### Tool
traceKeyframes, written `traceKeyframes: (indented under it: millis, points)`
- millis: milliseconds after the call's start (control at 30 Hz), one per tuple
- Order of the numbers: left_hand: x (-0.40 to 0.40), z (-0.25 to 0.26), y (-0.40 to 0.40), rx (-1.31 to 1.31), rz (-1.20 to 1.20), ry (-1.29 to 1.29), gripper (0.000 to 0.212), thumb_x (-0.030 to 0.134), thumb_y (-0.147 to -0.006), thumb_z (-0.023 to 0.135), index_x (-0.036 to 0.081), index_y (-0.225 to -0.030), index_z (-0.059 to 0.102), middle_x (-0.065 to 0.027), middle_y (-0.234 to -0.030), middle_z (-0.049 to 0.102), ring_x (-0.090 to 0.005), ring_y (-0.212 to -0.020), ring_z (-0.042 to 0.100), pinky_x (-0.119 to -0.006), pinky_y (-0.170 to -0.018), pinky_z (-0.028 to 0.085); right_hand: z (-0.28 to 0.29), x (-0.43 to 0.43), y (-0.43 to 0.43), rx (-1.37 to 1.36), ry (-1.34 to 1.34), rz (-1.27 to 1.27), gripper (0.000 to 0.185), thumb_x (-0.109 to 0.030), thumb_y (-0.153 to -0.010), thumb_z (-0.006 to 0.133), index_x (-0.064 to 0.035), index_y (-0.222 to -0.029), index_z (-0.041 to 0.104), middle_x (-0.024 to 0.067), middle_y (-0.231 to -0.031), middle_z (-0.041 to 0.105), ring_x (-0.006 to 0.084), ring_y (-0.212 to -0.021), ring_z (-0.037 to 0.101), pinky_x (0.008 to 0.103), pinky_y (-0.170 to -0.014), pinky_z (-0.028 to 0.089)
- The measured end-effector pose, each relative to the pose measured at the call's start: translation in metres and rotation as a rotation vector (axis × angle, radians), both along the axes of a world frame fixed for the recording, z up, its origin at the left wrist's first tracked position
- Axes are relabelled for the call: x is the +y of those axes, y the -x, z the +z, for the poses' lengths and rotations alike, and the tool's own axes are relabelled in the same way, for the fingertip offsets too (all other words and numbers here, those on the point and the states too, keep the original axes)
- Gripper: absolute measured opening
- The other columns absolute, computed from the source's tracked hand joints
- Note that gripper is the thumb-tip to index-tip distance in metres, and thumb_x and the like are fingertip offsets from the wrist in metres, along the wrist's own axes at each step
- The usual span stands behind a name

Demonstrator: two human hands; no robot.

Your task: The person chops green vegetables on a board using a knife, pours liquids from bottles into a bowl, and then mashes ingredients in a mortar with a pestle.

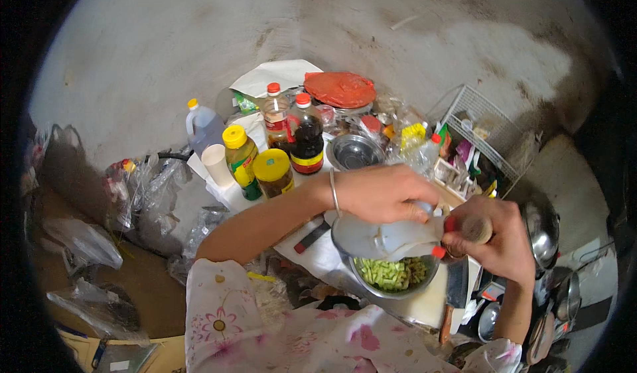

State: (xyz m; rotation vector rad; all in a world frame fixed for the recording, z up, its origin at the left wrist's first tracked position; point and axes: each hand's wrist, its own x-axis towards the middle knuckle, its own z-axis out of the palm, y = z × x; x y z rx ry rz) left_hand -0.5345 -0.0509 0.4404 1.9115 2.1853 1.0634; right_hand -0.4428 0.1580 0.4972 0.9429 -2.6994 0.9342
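My left hand (393,194), with a bangle at the wrist, grips a translucent plastic jug (371,236) from above. The jug is tipped on its side, its neck pointing right. A small red cap (438,251) hangs near that neck. My right hand (502,238) is closed around a blurred object with a round beige end (477,229), close to the jug's neck; what it is cannot be made out. Below the jug stands a metal bowl (395,293) of chopped green vegetables (385,273), partly hidden by it. A cleaver (456,288) lies right of the bowl on a pale cutting board (423,311).
Bottles and jars crowd the table's left side, among them a dark sauce bottle (306,134), a yellow-lidded jar (272,171) and a paper cup (217,164). Behind my left hand sits an empty metal bowl (356,151). A white wire basket (480,119) and a pan lid (542,233) are at right.
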Motion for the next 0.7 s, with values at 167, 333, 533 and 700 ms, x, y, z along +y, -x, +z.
traceKeyframes:
  millis: [167,333,533,700]
  points:
    - [-0.055,0.060,0.024,0.285,0.315,-0.163,0.029,0.024,-0.084,0.056,0.001,-0.101,0.057,-0.0168,-0.096,0.059,-0.0333,-0.089,0.057,-0.040,-0.078,0.045,0.054,-0.068,0.033,0.003,0.145,-0.333,0.020,-0.015,-0.075,0.072,0.0004,-0.074,0.059,0.0026,-0.061,0.058,0.0057,-0.055,0.050,0.0233,-0.048,0.041]
    - [-0.129,0.107,0.060,0.672,0.652,-0.302,0.030,0.028,-0.083,0.058,0.001,-0.097,0.060,-0.0174,-0.090,0.062,-0.0320,-0.084,0.059,-0.037,-0.075,0.046,0.094,-0.140,0.105,0.234,0.129,-0.279,0.038,-0.037,-0.075,0.070,-0.0001,-0.074,0.062,0.0021,-0.057,0.057,0.0089,-0.046,0.051,0.0240,-0.042,0.041]
    - [-0.243,0.114,0.122,0.534,1.050,-0.490,0.031,0.031,-0.086,0.057,0.001,-0.093,0.061,-0.0063,-0.075,0.062,-0.0136,-0.067,0.058,-0.027,-0.064,0.046,0.093,-0.175,0.153,0.243,0.299,-0.239,0.045,-0.046,-0.074,0.069,-0.0021,-0.070,0.060,0.0038,-0.062,0.059,0.0097,-0.048,0.054,0.0237,-0.045,0.044]
    - [-0.322,0.029,0.165,0.240,1.380,-0.489,0.032,0.030,-0.083,0.057,-0.002,-0.082,0.059,-0.0178,-0.069,0.058,-0.0286,-0.062,0.055,-0.036,-0.059,0.043,0.052,-0.142,0.119,0.016,0.334,-0.346,0.031,-0.032,-0.084,0.059,-0.0001,-0.083,0.059,0.0020,-0.065,0.055,0.0080,-0.048,0.049,0.0223,-0.042,0.038]
